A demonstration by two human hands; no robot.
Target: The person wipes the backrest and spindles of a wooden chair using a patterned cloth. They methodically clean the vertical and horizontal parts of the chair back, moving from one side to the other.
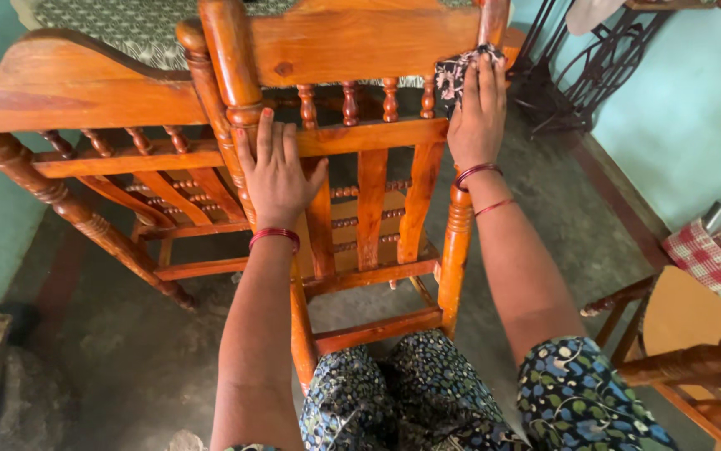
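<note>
A varnished wooden chair (369, 42) with turned spindles stands in front of me, its back facing me. My left hand (275, 171) lies flat on the chair's left post and middle rail, fingers spread, holding nothing. My right hand (477, 113) presses a dark patterned cloth (454, 73) against the upper part of the chair's right post. Red bangles circle both wrists.
A second wooden chair (68, 92) stands close on the left. A table with a patterned cover (126, 25) lies behind. A black iron stand (577, 67) is at the upper right; another chair (694, 334) and a checked cloth bag (707, 255) sit at the right.
</note>
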